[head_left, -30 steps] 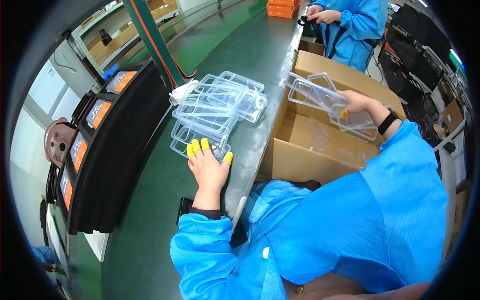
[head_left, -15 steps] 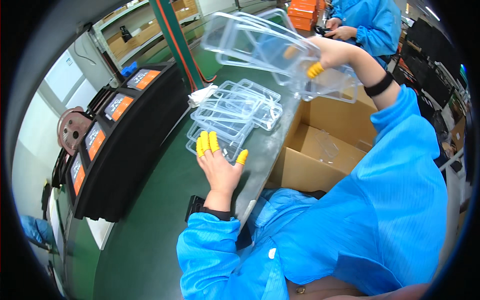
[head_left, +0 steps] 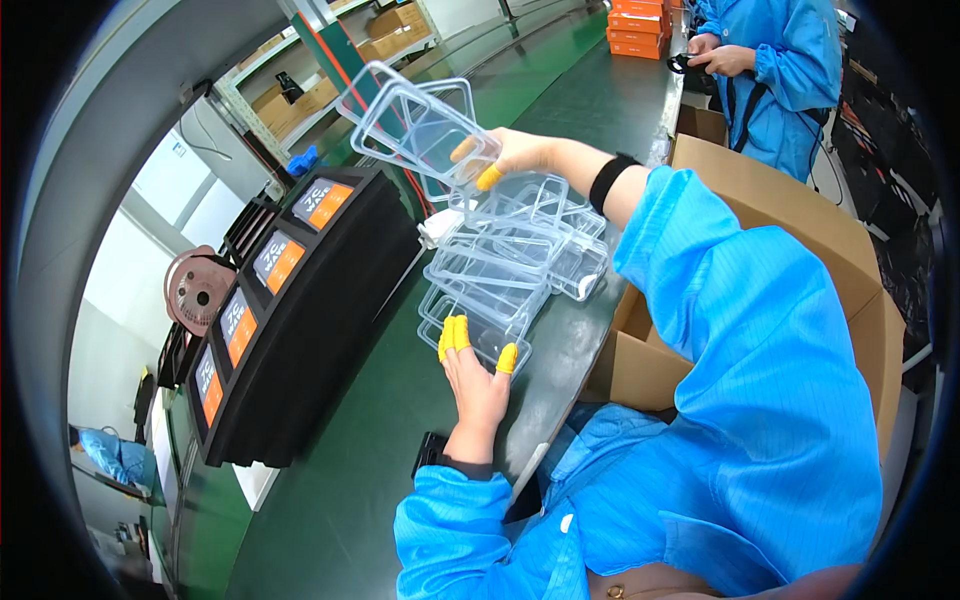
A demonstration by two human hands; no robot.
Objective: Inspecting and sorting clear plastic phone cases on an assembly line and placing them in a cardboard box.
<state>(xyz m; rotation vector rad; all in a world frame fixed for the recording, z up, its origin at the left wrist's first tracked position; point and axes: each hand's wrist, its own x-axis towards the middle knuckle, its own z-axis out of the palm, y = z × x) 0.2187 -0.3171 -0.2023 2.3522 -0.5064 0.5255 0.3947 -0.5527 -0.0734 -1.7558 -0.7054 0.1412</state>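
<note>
The right hand (head_left: 510,155) is gripping clear trays (head_left: 432,138), holding them beyond the left hand (head_left: 477,388), by the pile's (head_left: 495,262) far end. Apart from it, the left hand is resting splayed fingers on the near end. A box (head_left: 640,368) is sitting right of both hands.

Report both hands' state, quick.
Left hand: open, touching the near end of the pile of clear trays.
Right hand: closed, holding clear plastic trays.

We count two hands (head_left: 473,388), four orange-and-grey labels (head_left: 280,263), one black rack (head_left: 320,310), one large open carton (head_left: 640,371), and several clear trays (head_left: 497,265), too overlapped to number.
</note>
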